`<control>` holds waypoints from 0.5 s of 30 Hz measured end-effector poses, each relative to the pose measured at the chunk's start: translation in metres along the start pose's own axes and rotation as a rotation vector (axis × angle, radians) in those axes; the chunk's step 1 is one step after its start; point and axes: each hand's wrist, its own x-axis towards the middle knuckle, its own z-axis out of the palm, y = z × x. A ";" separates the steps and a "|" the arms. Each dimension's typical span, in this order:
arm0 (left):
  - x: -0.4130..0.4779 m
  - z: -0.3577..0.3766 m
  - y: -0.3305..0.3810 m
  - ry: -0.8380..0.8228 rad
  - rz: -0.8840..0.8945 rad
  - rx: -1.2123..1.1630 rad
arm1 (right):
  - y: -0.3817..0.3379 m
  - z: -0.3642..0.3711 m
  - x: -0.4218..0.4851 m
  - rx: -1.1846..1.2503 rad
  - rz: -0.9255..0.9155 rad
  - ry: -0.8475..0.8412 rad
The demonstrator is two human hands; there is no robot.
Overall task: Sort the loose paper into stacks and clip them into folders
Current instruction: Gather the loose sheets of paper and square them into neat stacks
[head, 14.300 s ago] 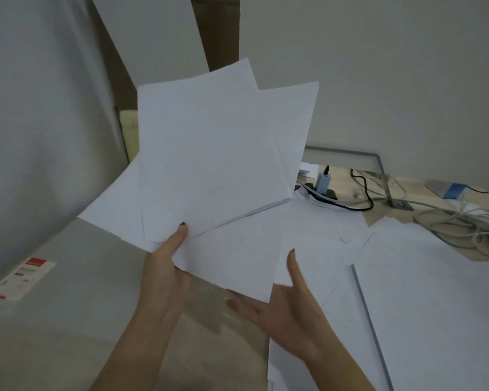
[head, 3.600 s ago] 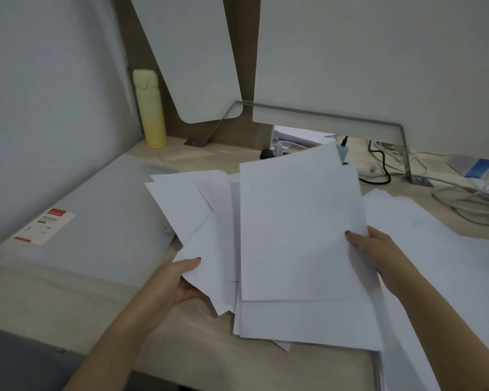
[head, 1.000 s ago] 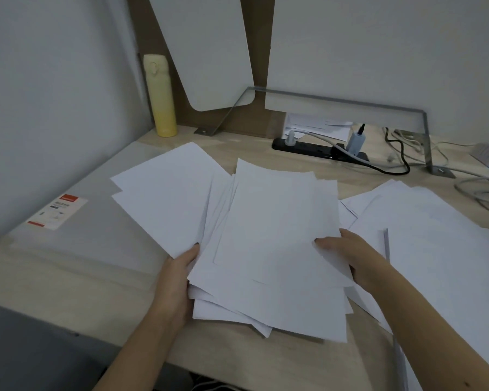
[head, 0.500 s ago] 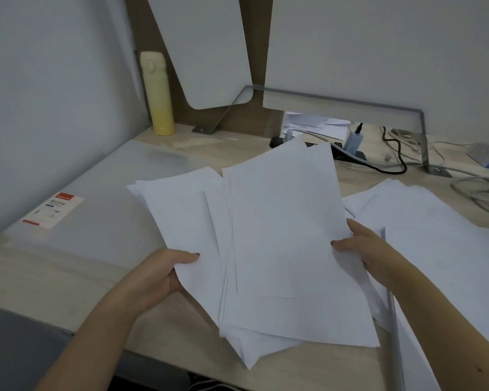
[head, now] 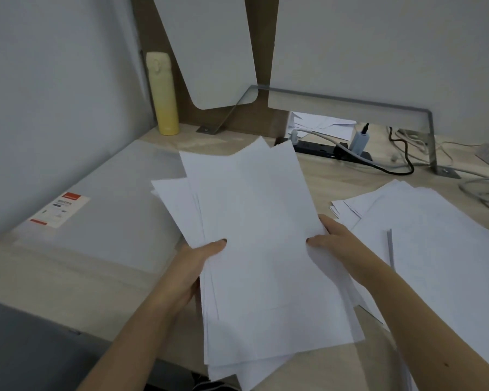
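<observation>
A loose bundle of white sheets (head: 260, 249) is held lifted over the desk's near edge, tilted toward me, its edges uneven. My left hand (head: 194, 266) grips the bundle's left edge, thumb on top. My right hand (head: 333, 244) pinches the right edge. A translucent grey folder (head: 110, 210) with a red-and-white label lies flat on the left of the desk. More white paper (head: 441, 249) is spread on the right, with a thin grey folder edge (head: 390, 246) showing among it.
A yellow bottle (head: 164, 94) stands in the back left corner. A black power strip (head: 328, 149) with plugs and cables runs along the back, grey cables (head: 480, 187) coil at the far right. White divider panels rise behind. The desk (head: 316, 173) is light wood.
The fanned sheets have been drawn together into a narrower bundle. My left hand has moved right and closer to the right hand, and the bundle's lower end now hangs past the desk edge.
</observation>
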 end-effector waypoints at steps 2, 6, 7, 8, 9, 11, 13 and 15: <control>0.000 -0.001 0.006 -0.023 0.050 -0.009 | -0.002 -0.006 -0.001 0.019 -0.005 -0.011; 0.000 0.000 0.023 -0.098 0.109 -0.014 | -0.006 -0.017 -0.003 0.094 -0.065 -0.059; -0.001 0.001 0.028 -0.132 0.128 0.008 | -0.008 -0.019 -0.003 0.110 -0.070 -0.073; -0.002 0.002 0.033 -0.168 0.151 0.043 | -0.011 -0.021 -0.003 0.132 -0.073 -0.086; -0.002 0.004 0.037 -0.197 0.170 0.076 | -0.013 -0.023 -0.003 0.149 -0.076 -0.094; -0.002 0.005 0.048 -0.238 0.193 0.097 | -0.020 -0.028 -0.004 0.157 -0.104 -0.092; 0.000 0.006 0.058 -0.253 0.217 0.100 | -0.030 -0.034 -0.006 0.170 -0.152 -0.088; 0.003 0.007 0.069 -0.241 0.250 0.118 | -0.041 -0.041 -0.010 0.179 -0.217 -0.075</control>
